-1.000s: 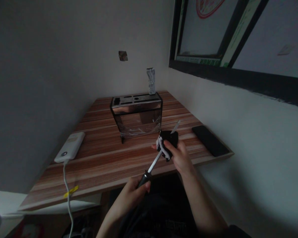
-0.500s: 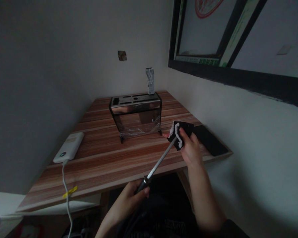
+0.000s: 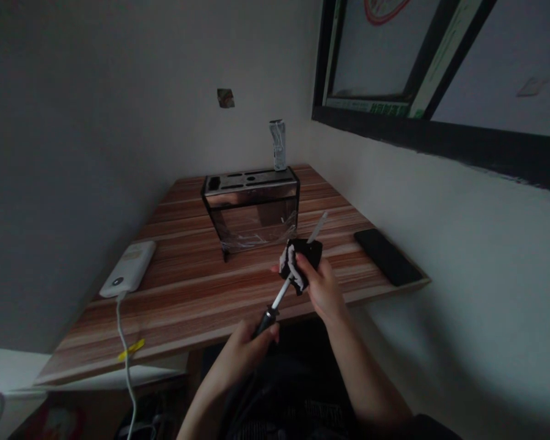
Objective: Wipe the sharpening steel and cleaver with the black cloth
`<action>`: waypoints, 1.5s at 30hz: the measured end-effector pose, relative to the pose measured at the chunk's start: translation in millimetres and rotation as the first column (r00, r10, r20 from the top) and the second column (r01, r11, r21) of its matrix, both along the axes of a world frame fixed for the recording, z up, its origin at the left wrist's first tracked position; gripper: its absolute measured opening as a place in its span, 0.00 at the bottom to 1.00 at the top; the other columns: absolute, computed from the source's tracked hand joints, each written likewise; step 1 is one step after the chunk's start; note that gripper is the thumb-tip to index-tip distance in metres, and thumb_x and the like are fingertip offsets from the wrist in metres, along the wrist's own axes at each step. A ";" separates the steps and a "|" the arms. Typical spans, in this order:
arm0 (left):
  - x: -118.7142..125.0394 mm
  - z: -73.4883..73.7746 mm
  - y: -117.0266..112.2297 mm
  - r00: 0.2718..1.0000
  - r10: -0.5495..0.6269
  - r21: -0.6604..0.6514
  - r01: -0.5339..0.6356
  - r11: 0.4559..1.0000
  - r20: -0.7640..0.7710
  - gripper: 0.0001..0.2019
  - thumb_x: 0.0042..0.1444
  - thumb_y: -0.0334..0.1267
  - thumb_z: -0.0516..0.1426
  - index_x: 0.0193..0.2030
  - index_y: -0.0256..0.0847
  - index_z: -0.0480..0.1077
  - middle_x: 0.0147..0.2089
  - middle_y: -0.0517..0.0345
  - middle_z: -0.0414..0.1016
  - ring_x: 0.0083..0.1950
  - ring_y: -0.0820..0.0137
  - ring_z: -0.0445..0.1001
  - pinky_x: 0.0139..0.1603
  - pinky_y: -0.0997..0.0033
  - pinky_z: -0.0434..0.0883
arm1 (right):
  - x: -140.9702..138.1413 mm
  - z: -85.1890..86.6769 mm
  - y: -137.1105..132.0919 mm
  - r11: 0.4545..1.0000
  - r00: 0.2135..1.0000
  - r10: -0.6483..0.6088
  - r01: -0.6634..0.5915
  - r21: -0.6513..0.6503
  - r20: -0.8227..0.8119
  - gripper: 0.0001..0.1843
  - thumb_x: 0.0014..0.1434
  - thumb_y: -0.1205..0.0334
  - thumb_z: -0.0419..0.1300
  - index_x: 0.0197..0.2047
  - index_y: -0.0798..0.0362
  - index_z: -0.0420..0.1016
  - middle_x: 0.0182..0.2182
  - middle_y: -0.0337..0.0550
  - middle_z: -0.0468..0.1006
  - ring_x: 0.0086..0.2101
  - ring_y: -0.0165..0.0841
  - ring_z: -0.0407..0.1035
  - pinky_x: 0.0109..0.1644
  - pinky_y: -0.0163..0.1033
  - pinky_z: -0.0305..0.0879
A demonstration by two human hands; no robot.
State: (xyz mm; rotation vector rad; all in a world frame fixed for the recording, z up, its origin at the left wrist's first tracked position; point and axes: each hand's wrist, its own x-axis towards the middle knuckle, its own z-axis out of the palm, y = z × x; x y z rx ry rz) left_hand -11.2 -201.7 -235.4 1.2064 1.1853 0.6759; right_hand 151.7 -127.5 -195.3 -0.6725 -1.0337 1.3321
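My left hand (image 3: 247, 351) is closed around the black handle of a honing steel (image 3: 282, 294). Its metal rod slants up and to the right, above the table's front edge. Partway along the rod, my right hand (image 3: 323, 287) grips a folded black cloth (image 3: 308, 252) with a whitish edge, wrapped about the rod. The rod's tip sticks out beyond the cloth. Behind the hands stands a knife block (image 3: 252, 189) with a slotted metal top and a clear front panel in plastic film. A pale, film-wrapped upright piece (image 3: 278, 145) rises at its right end.
On the wood-grain table (image 3: 178, 269), a white power bank (image 3: 129, 267) lies at the left, its cable (image 3: 124, 348) hanging over the front edge past a yellow strip (image 3: 132, 349). A black phone (image 3: 388, 256) rests at the right, near the wall and the dark window frame (image 3: 440, 134).
My right hand and the cloth have slid down the rod toward the handle, to the left. The rod's tip now shows past the cloth. My left hand has barely moved.
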 end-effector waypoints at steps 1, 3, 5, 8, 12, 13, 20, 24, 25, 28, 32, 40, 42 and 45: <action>0.7 -1.3 1.3 1.000 0.003 0.003 -0.003 1.000 0.019 0.25 0.50 0.62 0.57 0.29 0.38 0.66 0.16 0.72 0.51 0.17 0.80 0.46 0.17 0.78 0.44 | -1.7 -1.0 -1.9 1.000 0.999 0.017 -0.017 0.002 0.034 0.16 0.58 0.49 0.62 0.36 0.54 0.77 0.29 0.43 0.82 0.32 0.37 0.79 0.39 0.39 0.75; 2.5 -1.8 3.5 0.999 0.017 0.010 -0.017 1.000 0.047 0.25 0.51 0.62 0.57 0.29 0.38 0.65 0.15 0.72 0.50 0.16 0.81 0.46 0.17 0.78 0.43 | -4.3 -2.9 -6.2 0.998 0.993 0.056 -0.055 -0.016 0.100 0.16 0.59 0.49 0.61 0.38 0.54 0.78 0.28 0.43 0.82 0.31 0.36 0.78 0.38 0.38 0.74; 4.9 1.1 5.1 0.996 0.040 0.022 -0.042 0.999 0.076 0.24 0.51 0.61 0.57 0.29 0.38 0.65 0.15 0.73 0.50 0.16 0.81 0.46 0.17 0.79 0.42 | -6.8 -4.3 -10.6 0.992 0.983 0.118 -0.112 -0.053 0.142 0.17 0.58 0.48 0.61 0.40 0.55 0.78 0.28 0.43 0.83 0.32 0.36 0.78 0.37 0.37 0.74; 8.0 8.7 6.6 0.988 0.078 0.037 -0.083 0.996 0.133 0.24 0.50 0.61 0.59 0.29 0.38 0.64 0.16 0.73 0.50 0.16 0.82 0.46 0.17 0.79 0.42 | -11.4 -5.0 -16.8 0.970 0.953 0.241 -0.228 -0.088 0.182 0.18 0.56 0.49 0.64 0.40 0.55 0.78 0.32 0.44 0.83 0.35 0.37 0.79 0.38 0.38 0.75; 8.8 12.9 7.3 0.971 0.145 0.001 -0.148 0.989 0.189 0.25 0.46 0.60 0.62 0.29 0.37 0.65 0.17 0.72 0.50 0.17 0.83 0.46 0.18 0.78 0.42 | -16.9 -4.2 -21.4 0.947 0.925 0.316 -0.296 -0.122 0.210 0.18 0.54 0.49 0.65 0.41 0.55 0.78 0.35 0.45 0.84 0.36 0.38 0.79 0.36 0.38 0.75; 8.5 12.3 7.4 0.968 0.157 -0.003 -0.159 0.987 0.196 0.25 0.45 0.60 0.62 0.29 0.37 0.65 0.17 0.72 0.51 0.17 0.83 0.46 0.18 0.78 0.42 | -17.5 -4.1 -21.7 0.945 0.922 0.321 -0.299 -0.130 0.215 0.18 0.54 0.49 0.65 0.41 0.55 0.78 0.35 0.45 0.84 0.36 0.38 0.79 0.35 0.37 0.75; 9.6 10.5 6.6 0.975 0.144 0.005 -0.147 0.989 0.172 0.23 0.47 0.58 0.62 0.27 0.38 0.64 0.16 0.72 0.51 0.17 0.82 0.46 0.18 0.78 0.43 | -16.7 -7.8 -21.6 0.944 0.925 0.321 -0.295 -0.146 0.205 0.19 0.51 0.51 0.67 0.42 0.56 0.78 0.37 0.48 0.84 0.39 0.41 0.79 0.38 0.38 0.75; 9.4 9.6 5.9 0.975 0.125 0.005 -0.128 0.992 0.185 0.24 0.46 0.59 0.61 0.27 0.38 0.62 0.16 0.72 0.52 0.17 0.82 0.46 0.18 0.78 0.43 | -18.4 -11.6 -23.4 0.943 0.938 0.314 -0.291 -0.160 0.148 0.19 0.50 0.51 0.68 0.41 0.55 0.78 0.37 0.48 0.84 0.40 0.42 0.79 0.40 0.39 0.75; 8.7 8.0 5.9 0.976 0.121 0.009 -0.125 0.992 0.183 0.24 0.46 0.60 0.61 0.27 0.38 0.62 0.17 0.72 0.52 0.17 0.82 0.46 0.18 0.78 0.43 | -18.9 -12.3 -23.8 0.945 0.941 0.309 -0.287 -0.159 0.140 0.18 0.51 0.51 0.68 0.41 0.55 0.78 0.37 0.48 0.84 0.40 0.42 0.79 0.41 0.39 0.75; 5.5 0.9 6.4 0.979 0.104 0.031 -0.111 0.993 0.173 0.25 0.47 0.61 0.60 0.29 0.38 0.63 0.18 0.72 0.52 0.18 0.82 0.46 0.18 0.78 0.43 | -19.5 -12.2 -24.8 0.950 0.949 0.292 -0.274 -0.148 0.121 0.18 0.51 0.51 0.68 0.40 0.55 0.79 0.37 0.48 0.84 0.39 0.42 0.79 0.41 0.41 0.75; 2.0 -3.6 7.5 0.985 0.080 0.078 -0.092 0.993 0.153 0.25 0.49 0.61 0.59 0.28 0.37 0.63 0.20 0.70 0.53 0.20 0.81 0.47 0.19 0.78 0.45 | -18.4 -7.7 -25.0 0.957 0.959 0.265 -0.250 -0.145 0.096 0.18 0.51 0.51 0.68 0.40 0.55 0.79 0.33 0.47 0.84 0.36 0.40 0.79 0.37 0.39 0.76; 0.1 3.7 4.8 0.999 0.033 0.087 -0.032 0.996 -0.008 0.28 0.49 0.65 0.56 0.26 0.38 0.63 0.18 0.69 0.53 0.20 0.79 0.48 0.20 0.77 0.45 | -6.9 -3.1 -16.5 0.982 0.977 0.183 -0.176 -0.073 0.108 0.17 0.54 0.50 0.65 0.38 0.56 0.80 0.31 0.46 0.83 0.32 0.37 0.78 0.38 0.41 0.76; -0.9 1.2 3.5 1.000 0.009 0.077 -0.007 0.997 -0.021 0.27 0.50 0.65 0.56 0.26 0.38 0.63 0.18 0.69 0.52 0.20 0.79 0.48 0.20 0.77 0.45 | -2.0 -2.6 -13.2 0.989 0.983 0.142 -0.137 -0.052 0.116 0.17 0.55 0.50 0.65 0.38 0.56 0.80 0.31 0.45 0.83 0.32 0.37 0.78 0.37 0.40 0.76; -2.3 -1.2 0.9 0.999 -0.010 0.085 0.014 0.996 -0.049 0.26 0.52 0.63 0.55 0.26 0.38 0.63 0.19 0.69 0.52 0.20 0.79 0.48 0.20 0.77 0.46 | 6.6 -2.3 -7.4 0.996 0.990 0.087 -0.082 -0.046 0.107 0.16 0.56 0.50 0.64 0.39 0.54 0.80 0.30 0.45 0.83 0.31 0.37 0.78 0.36 0.39 0.75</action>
